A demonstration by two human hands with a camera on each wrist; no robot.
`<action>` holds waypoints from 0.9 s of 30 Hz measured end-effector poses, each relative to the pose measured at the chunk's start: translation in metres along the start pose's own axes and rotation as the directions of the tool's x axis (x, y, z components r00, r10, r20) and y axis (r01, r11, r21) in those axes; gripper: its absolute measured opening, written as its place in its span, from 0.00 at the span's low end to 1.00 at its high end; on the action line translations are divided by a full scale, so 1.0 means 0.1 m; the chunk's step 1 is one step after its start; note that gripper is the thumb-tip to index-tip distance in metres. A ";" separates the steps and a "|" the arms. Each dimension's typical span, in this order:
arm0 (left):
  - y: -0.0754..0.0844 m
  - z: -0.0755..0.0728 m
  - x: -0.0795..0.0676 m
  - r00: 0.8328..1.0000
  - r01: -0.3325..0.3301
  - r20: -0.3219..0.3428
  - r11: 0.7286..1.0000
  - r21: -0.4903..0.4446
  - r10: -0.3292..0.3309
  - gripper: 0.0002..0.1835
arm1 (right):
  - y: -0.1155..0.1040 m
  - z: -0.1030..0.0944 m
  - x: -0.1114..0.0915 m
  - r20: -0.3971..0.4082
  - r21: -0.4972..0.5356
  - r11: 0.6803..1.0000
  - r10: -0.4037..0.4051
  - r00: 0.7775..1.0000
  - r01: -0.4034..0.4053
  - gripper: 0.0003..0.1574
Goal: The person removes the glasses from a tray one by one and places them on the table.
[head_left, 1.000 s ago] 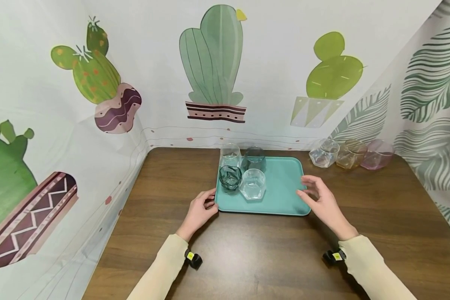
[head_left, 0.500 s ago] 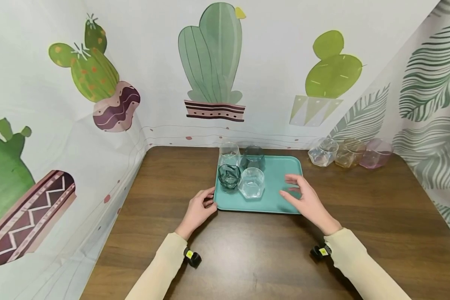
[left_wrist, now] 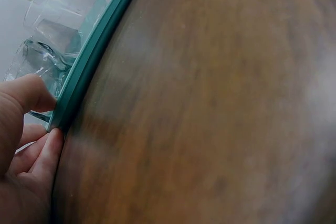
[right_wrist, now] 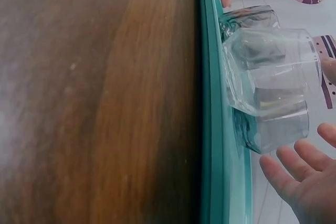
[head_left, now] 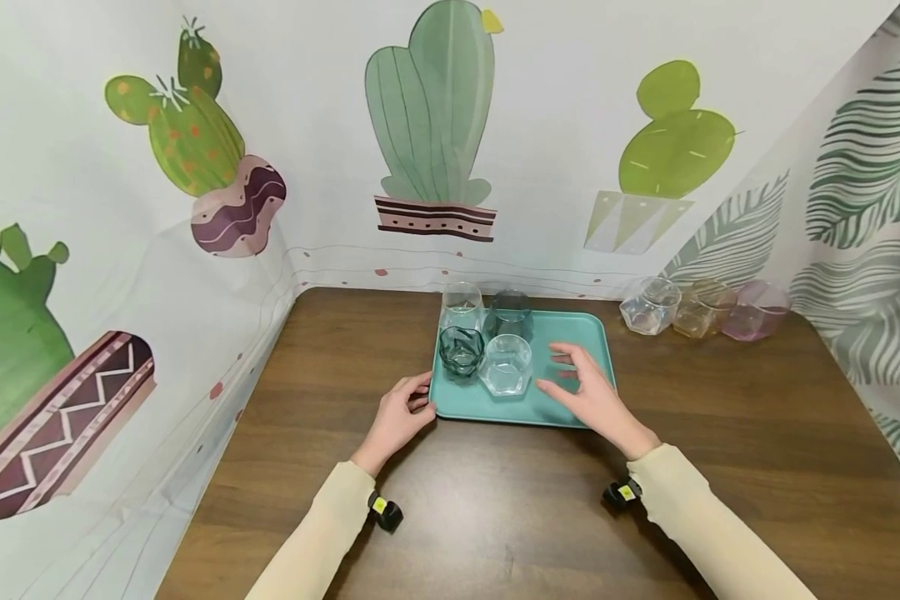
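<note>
A teal tray lies on the wooden table with glasses grouped on its left half. At the tray's front-left corner, my left hand pinches the rim; the left wrist view shows thumb and fingers on either side of it. My right hand hovers over the tray's right part, fingers spread and holding nothing. Nearest to it stands a clear hexagonal glass. Beside that glass is a dark green faceted glass. Behind them stand a clear rounded glass and a dark grey glass.
At the table's back right, a clear glass, an amber glass and a pink glass stand in a row. A cactus-printed cloth hangs behind the table.
My right hand has moved left, from the tray's right edge to over its surface, closer to the clear hexagonal glass. The left hand stays at the tray's corner.
</note>
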State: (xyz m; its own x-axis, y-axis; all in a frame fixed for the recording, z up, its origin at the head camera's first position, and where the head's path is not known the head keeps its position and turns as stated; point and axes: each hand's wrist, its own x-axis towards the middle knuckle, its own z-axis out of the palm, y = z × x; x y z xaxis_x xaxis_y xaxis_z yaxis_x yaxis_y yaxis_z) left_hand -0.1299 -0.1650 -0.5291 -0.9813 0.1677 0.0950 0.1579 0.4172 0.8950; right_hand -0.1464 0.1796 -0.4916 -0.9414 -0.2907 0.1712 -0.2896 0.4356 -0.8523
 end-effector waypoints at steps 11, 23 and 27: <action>0.02 0.00 0.00 1.000 0.005 -0.009 1.000 -0.018 -0.005 0.29 | -0.03 0.16 0.13 0.004 0.016 1.000 0.026 1.000 -0.027 0.49; 0.03 -0.01 0.00 1.000 0.002 -0.011 1.000 -0.010 -0.002 0.30 | -0.04 0.28 0.25 0.047 0.013 0.999 0.041 0.998 -0.042 0.52; 0.00 0.00 0.00 1.000 0.000 -0.009 1.000 -0.013 0.000 0.30 | -0.02 0.32 0.27 0.050 0.016 1.000 0.025 0.998 -0.026 0.53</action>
State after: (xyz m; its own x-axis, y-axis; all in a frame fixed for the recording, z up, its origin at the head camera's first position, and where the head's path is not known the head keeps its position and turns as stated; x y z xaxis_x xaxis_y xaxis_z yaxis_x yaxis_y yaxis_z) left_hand -0.1296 -0.1654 -0.5289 -0.9823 0.1592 0.0987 0.1562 0.4056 0.9006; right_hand -0.1658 0.1436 -0.5006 -0.9384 -0.3222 0.1248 -0.2624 0.4297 -0.8640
